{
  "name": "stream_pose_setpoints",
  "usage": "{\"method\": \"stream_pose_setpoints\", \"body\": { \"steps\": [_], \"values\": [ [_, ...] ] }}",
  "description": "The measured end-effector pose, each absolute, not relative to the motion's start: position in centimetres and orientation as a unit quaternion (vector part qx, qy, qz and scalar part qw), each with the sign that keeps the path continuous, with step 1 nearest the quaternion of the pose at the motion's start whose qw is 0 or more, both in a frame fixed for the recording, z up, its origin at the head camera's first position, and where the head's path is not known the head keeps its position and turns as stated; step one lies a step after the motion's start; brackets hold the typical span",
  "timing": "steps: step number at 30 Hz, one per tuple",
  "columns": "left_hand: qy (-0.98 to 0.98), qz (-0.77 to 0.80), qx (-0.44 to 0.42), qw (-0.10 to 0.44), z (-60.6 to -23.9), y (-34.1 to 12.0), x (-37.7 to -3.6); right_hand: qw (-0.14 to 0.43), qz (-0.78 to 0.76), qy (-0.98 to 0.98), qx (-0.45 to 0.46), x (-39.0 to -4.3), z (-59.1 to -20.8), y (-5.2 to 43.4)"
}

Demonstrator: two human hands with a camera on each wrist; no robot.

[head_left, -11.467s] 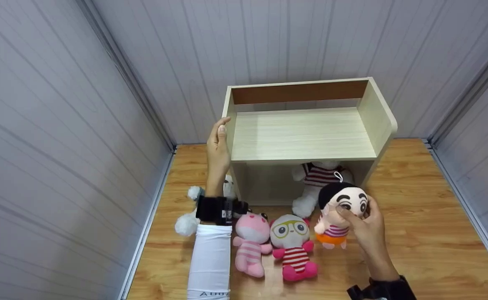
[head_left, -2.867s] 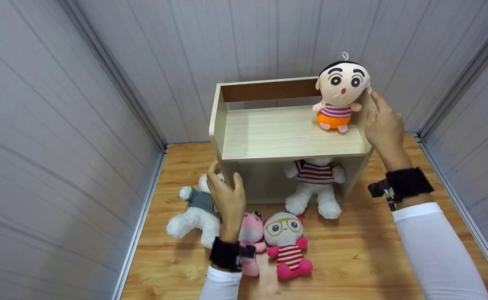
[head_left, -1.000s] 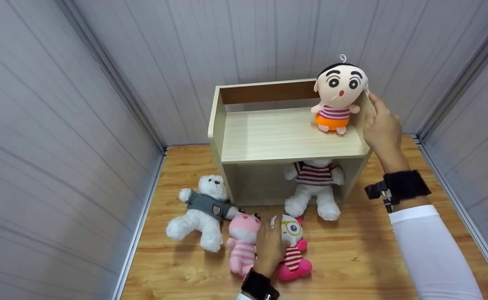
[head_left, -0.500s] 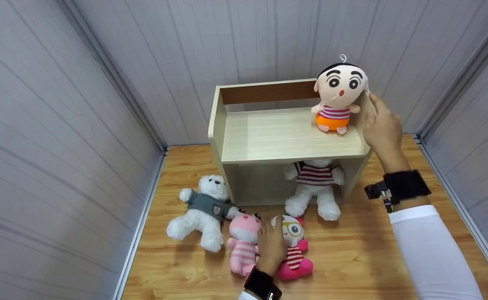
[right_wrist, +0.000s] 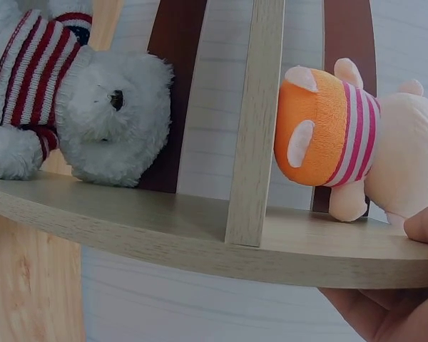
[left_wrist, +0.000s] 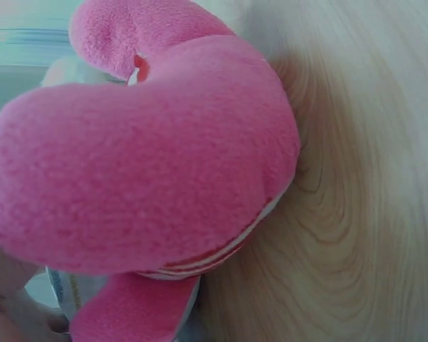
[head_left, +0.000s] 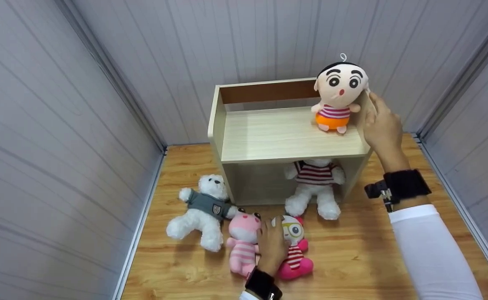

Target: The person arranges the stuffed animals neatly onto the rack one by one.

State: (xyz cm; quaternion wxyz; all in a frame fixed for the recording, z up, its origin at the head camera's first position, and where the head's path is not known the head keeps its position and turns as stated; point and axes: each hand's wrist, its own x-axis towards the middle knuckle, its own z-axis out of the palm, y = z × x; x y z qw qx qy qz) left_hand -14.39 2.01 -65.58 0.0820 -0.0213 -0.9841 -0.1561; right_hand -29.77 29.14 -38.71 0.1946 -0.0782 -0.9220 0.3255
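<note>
My left hand (head_left: pixel 271 246) lies low on the wooden floor, its fingers curled over the head of a grey doll with yellow glasses and a red body (head_left: pixel 295 252). The left wrist view shows that doll's pink plush (left_wrist: pixel 143 157) close up. My right hand (head_left: pixel 380 125) holds the right side panel of the pale wooden shelf unit (head_left: pixel 285 139), thumb inside and palm (right_wrist: pixel 385 313) outside. Right beside it a boy doll in orange shorts (head_left: pixel 339 93) (right_wrist: pixel 342 139) stands upright on the top shelf.
A white bear in a striped jumper (head_left: pixel 314 187) (right_wrist: pixel 78 107) sits in the lower compartment. A white bear in a grey shirt (head_left: pixel 202 208) and a pink striped doll (head_left: pixel 244 239) lie left of the glasses doll. Grey panelled walls close in on three sides.
The boy doll went from my right hand near the floor up onto the top shelf. My left hand left the shelf's left side and came down onto the glasses doll, where it has stayed.
</note>
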Motion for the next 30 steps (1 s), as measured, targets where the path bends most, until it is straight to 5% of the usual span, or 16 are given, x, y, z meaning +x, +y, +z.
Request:
{"method": "stream_pose_setpoints", "body": {
  "steps": [12,30],
  "values": [
    [-0.98,-0.143,-0.026,0.133,-66.07,1.86,-14.5,0.2,0.341,-0.915,-0.082,-29.61,-38.46,28.97],
    [-0.983,-0.117,-0.031,0.138,-66.34,2.08,-14.28,0.184,0.346,-0.916,-0.083,-29.69,-38.53,29.15]
  ]
}}
